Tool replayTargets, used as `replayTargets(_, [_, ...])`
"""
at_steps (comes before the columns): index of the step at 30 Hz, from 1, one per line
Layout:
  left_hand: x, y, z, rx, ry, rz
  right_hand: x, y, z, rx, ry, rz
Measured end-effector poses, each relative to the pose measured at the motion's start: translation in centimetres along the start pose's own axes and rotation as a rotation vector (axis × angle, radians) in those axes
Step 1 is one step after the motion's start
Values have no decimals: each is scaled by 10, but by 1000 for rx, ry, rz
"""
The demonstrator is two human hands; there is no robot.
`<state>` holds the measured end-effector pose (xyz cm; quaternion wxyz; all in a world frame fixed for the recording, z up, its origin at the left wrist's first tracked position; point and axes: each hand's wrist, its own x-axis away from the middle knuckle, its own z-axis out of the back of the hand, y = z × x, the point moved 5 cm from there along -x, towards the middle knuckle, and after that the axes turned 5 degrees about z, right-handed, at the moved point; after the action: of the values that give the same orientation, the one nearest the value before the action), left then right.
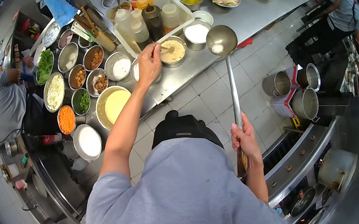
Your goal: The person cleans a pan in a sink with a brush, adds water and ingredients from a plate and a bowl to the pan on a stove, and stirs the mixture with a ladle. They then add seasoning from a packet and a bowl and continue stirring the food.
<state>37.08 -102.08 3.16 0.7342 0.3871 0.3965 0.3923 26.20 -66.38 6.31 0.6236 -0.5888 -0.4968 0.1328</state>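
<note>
My left hand [150,65] reaches over the steel counter, its fingers closed on the handle of a small spoon [168,48]. The spoon's end rests in a metal bowl of pale yellow granules [174,52]. A long-handled ladle [231,77] is gripped in my right hand [244,138], with its bowl out near the counter edge. A little white powder [217,48] lies in the ladle's bowl. Beside the granules stand a container of white powder [197,33] and another white-filled bowl [136,70], partly hidden by my left hand.
A basket [188,15] of squeeze bottles stands behind the bowls. To the left are shredded carrot [67,120], chopped greens [81,101] and a pot of yellow liquid [117,106]. Pots [305,103] and a stove [294,162] are at right. Other people work at both sides.
</note>
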Motion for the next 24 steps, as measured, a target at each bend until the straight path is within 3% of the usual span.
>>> replayTargets(5, [6,2,-12,-25,-23,-64,7,-1,8,-33,-1,9])
replayTargets(18, [5,-66,2,339,169,424,4,-3,16,-51,-45,18])
replayTargets(24, [-1,-77,18,446,255,456,0,-6,26,-44,-73,17])
